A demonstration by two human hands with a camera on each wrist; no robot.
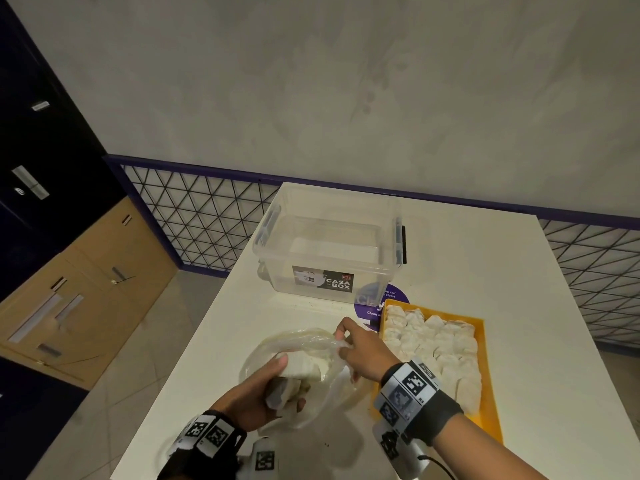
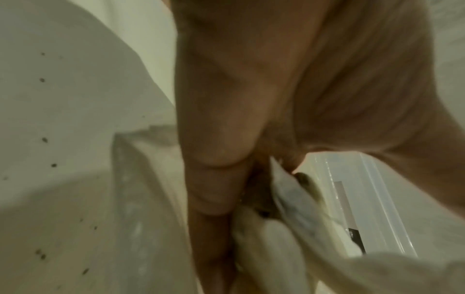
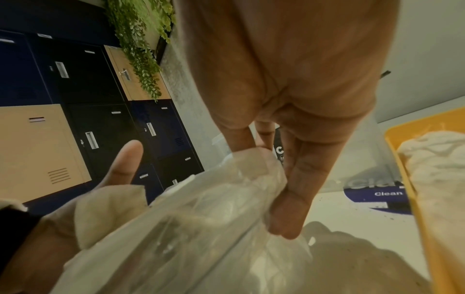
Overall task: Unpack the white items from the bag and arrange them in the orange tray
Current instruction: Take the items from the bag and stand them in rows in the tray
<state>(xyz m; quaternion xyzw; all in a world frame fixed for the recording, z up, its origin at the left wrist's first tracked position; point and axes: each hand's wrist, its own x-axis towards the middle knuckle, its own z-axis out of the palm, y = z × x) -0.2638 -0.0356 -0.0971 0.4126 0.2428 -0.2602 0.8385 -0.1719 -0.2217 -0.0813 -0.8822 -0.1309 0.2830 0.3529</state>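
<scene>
A clear plastic bag lies on the white table, left of the orange tray. Several white folded cloths fill the tray in rows. My left hand reaches into the bag's mouth and grips a white cloth item, which also shows as white cloth in the left wrist view. My right hand pinches the bag's rim and holds it up; the right wrist view shows its fingers curled round the bag, with the tray at right.
A clear lidless storage box with a black label stands at the back of the table. A purple round sticker lies between box and tray. Lockers stand at left; the table's left edge drops to the floor.
</scene>
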